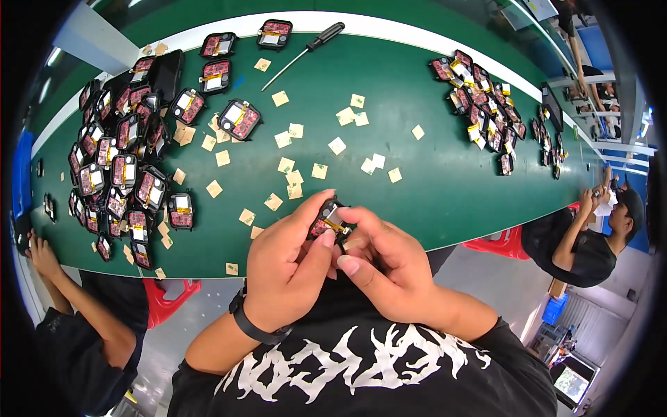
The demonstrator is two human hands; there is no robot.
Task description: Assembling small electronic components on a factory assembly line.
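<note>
Near the table's front edge, both hands hold one small black electronic housing (324,226) with a red circuit board, a silvery part and a yellow strip inside. My left hand (285,264) is closed round its left side, thumb pressed on the lower part. My right hand (392,260) grips the right side, its index finger at the upper right and its thumb lower down. The fingers hide much of the housing's lower half. Beyond my hands, small square beige paper pieces (320,171) lie scattered on the green table (389,215).
On the left is a big heap of similar open housings (125,170), with a few single ones (240,119) beside it. A screwdriver (306,54) lies at the back. Another pile (486,104) sits at the far right. One person (590,229) works on the right, another's hands (43,256) at far left.
</note>
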